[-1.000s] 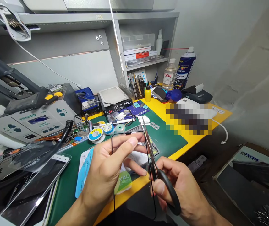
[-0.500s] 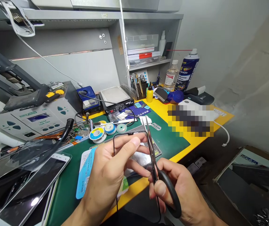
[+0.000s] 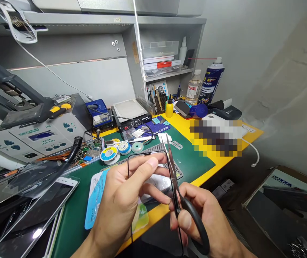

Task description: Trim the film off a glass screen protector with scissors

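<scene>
My left hand [image 3: 128, 190] is closed on a thin black rectangular frame with rounded corners, like a phone bezel [image 3: 128, 170], with the thumb against the fingers near its upper end. Whether clear glass fills the frame, I cannot tell. A pair of black-handled scissors [image 3: 173, 172] is in my right hand [image 3: 202, 215], points upward, the blades slightly apart and lying along the frame's right side. My right fingers also touch the lower part of that side. Below the hands, a green-and-yellow card or packet [image 3: 142, 216] is partly hidden.
A green mat [image 3: 191, 157] covers the yellow bench. Solder spools [image 3: 109, 154], a metal stencil [image 3: 179, 173] and a blue-and-white packet [image 3: 93, 204] lie around the hands. White phones [image 3: 62, 184] and a rework station [image 3: 40, 136] stand left. An aerosol can [image 3: 211, 82] is at back right.
The scissor handle loop has swung slightly outward to the right. More of the green-and-yellow card shows beneath my left hand. The whole view has shifted slightly; both grips stay the same.
</scene>
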`<action>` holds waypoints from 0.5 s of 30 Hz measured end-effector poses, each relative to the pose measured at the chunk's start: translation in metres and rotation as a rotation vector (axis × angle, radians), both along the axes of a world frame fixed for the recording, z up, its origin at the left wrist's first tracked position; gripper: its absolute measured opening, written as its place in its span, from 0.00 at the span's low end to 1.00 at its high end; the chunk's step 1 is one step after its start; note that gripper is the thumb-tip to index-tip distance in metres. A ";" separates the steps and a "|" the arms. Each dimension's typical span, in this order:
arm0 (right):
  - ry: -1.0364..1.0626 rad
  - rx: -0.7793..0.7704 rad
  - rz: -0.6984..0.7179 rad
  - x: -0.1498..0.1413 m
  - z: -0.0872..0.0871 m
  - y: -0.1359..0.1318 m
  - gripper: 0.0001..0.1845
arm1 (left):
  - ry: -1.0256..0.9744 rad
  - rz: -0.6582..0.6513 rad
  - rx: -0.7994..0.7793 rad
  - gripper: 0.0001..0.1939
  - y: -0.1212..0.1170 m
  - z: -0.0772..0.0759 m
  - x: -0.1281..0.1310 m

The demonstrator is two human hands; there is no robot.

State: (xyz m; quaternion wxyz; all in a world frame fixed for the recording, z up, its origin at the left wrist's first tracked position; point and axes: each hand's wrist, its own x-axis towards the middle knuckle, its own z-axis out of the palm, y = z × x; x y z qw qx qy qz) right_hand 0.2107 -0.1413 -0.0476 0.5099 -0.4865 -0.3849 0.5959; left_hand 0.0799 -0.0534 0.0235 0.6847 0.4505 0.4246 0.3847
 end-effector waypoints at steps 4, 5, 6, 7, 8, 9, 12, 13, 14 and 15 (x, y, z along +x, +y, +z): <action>0.007 0.000 0.001 -0.001 0.001 0.000 0.35 | 0.008 0.010 0.003 0.14 -0.001 0.002 0.001; 0.005 0.001 -0.002 -0.001 0.000 0.001 0.35 | 0.015 0.012 0.005 0.14 -0.001 0.002 0.000; 0.003 0.004 -0.003 -0.001 0.000 0.001 0.35 | 0.021 0.014 0.007 0.14 -0.001 0.002 0.000; 0.002 0.004 -0.004 -0.001 -0.001 0.001 0.34 | 0.027 0.016 0.009 0.15 -0.001 0.001 0.000; 0.000 0.003 -0.006 -0.001 -0.002 0.001 0.33 | 0.031 0.019 0.011 0.15 -0.001 0.001 0.000; -0.001 -0.003 -0.008 -0.001 -0.003 0.001 0.33 | 0.034 0.022 0.013 0.15 -0.001 0.000 0.000; -0.007 -0.017 -0.011 -0.002 -0.005 0.002 0.31 | 0.031 0.028 0.016 0.17 -0.002 0.000 0.001; -0.015 -0.020 -0.013 -0.002 -0.005 0.002 0.29 | 0.030 0.029 0.016 0.17 -0.002 0.000 0.001; -0.024 -0.024 -0.014 -0.002 -0.006 0.002 0.28 | 0.031 0.030 0.017 0.17 -0.002 -0.001 0.001; -0.033 -0.028 -0.016 -0.002 -0.006 0.002 0.26 | 0.033 0.033 0.019 0.18 -0.003 -0.001 0.002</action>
